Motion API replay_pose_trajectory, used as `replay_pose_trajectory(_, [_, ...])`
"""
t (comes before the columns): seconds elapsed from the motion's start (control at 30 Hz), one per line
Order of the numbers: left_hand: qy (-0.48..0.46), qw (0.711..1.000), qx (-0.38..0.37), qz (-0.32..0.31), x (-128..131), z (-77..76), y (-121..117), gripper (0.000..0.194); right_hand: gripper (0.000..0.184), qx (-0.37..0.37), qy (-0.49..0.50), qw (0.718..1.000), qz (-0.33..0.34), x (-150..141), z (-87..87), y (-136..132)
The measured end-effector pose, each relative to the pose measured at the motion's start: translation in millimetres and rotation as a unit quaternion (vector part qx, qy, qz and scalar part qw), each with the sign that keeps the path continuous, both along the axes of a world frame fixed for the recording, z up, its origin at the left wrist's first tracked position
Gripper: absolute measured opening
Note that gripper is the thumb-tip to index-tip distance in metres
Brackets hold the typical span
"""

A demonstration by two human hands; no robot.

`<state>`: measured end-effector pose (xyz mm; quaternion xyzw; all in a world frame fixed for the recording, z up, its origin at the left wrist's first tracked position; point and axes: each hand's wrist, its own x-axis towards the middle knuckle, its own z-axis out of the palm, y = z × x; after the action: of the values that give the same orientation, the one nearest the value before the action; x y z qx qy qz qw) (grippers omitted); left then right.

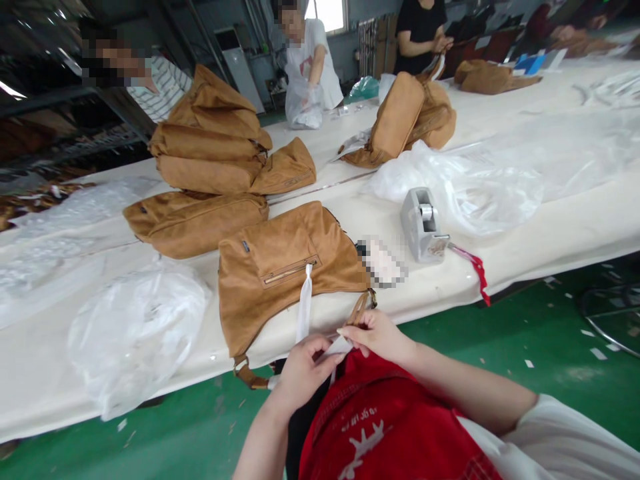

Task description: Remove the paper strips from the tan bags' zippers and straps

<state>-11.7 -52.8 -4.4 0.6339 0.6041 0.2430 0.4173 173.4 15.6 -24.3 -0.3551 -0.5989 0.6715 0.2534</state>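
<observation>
A tan handbag point(295, 247) lies at the table's front edge, its zipped pocket facing up. A white ribbon-like strip point(304, 307) is tied to the zipper pull and hangs toward me. My left hand point(306, 370) is closed, pinching a white wrapping strip point(339, 347) in front of my red apron. My right hand point(377, 335) pinches the other end of this strip, close to the tan strap point(358, 310) by the bag's right ring. The left strap end point(247, 377) hangs over the edge beside my left hand. My fingers partly hide the strip and strap.
A grey tape dispenser point(421, 227) stands right of the bag, with a red-ribboned tool point(473, 263) at the edge. Plastic bags point(140, 333) lie left, more plastic point(460, 187) right. Tan bags point(210, 160) are piled behind. Several co-workers stand across the table.
</observation>
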Motion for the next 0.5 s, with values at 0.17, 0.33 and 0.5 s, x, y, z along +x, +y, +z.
replay_pose_trajectory(0.17, [-0.024,0.999,-0.021,-0.039,-4.2,2.3,0.6,0.038,0.043,-0.075,0.041,0.996,-0.039,11.7,-3.1,8.3])
replay_pose_trajectory(0.33, [0.027,0.999,-0.027,-0.008,-2.0,7.2,5.4,0.041,0.047,-0.093,0.093,0.986,-0.107,14.3,1.2,10.3])
replay_pose_trajectory(0.5, [0.041,0.999,-0.029,-0.002,6.6,10.1,16.6,0.042,0.049,-0.070,0.032,0.996,-0.048,10.5,-1.9,10.8])
